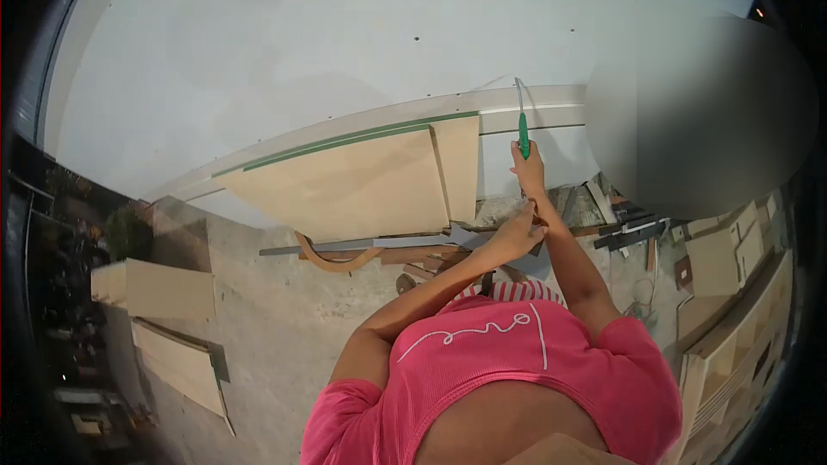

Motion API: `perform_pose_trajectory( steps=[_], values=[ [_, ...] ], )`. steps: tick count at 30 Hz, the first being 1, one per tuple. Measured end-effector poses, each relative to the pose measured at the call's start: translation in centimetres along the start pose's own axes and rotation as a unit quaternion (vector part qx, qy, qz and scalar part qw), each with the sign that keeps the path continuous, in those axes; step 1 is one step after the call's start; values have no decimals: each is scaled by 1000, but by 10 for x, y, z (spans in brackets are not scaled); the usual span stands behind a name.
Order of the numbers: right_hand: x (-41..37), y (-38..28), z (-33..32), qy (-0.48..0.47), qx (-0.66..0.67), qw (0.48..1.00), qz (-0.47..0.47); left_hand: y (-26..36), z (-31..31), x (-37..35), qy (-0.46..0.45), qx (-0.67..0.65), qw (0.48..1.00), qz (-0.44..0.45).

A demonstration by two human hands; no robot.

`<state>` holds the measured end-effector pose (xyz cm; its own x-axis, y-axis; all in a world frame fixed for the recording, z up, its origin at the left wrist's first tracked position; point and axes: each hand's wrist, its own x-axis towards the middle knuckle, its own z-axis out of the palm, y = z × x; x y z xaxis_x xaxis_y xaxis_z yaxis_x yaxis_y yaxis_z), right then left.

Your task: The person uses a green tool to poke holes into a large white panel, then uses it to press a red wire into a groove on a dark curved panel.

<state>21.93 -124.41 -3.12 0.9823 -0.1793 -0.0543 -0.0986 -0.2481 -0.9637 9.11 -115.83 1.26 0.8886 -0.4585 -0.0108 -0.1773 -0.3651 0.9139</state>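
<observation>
My right hand (529, 168) is wrapped round the green handle of a screwdriver (523, 131). Its thin metal shaft points away from me, the tip over the pale rail along a big white panel (345, 43). My left hand (515, 237) is at my right wrist, fingers bent in a pinch; I cannot tell what is between them. Left of the screwdriver, beige boards (353, 176) with green edges lean against the front of the panel. Small dark screw heads or holes dot the panel and its rail.
Grey and brown strips (413, 245) and a curved brown piece (336, 263) lie on the concrete floor by my feet. Beige panels (168, 288) stand at the left. Shelf-like wooden units (732, 353) and cardboard-coloured boxes (724, 258) are at the right. A blurred patch hides the upper right.
</observation>
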Motion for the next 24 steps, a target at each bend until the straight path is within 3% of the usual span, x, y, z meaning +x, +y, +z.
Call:
perform_pose_trajectory(
  steps=[4,13,14,16,18,20,22,24],
  values=[
    [1,-3,-8,31,16,999,-5,-1,9,7,5,28,999,24],
    [14,-7,-10,-12,1,999,53,-5,11,14,5,4,1000,28],
    [14,-5,-7,-14,9,1000,23,-9,9,15,-23,14,999,26],
    [14,0,-11,-7,7,1000,15,-11,10,17,-34,-72,997,19],
    [16,3,-10,28,-7,999,16,11,2,13,-53,17,997,-48],
    [12,9,-10,63,36,997,26,10,7,9,-45,-65,997,-13],
    [6,18,-12,118,26,993,13,55,6,3,-70,-106,981,-145],
    [-11,22,-20,118,78,988,65,48,9,1,-91,-115,976,-161]
  ],
)
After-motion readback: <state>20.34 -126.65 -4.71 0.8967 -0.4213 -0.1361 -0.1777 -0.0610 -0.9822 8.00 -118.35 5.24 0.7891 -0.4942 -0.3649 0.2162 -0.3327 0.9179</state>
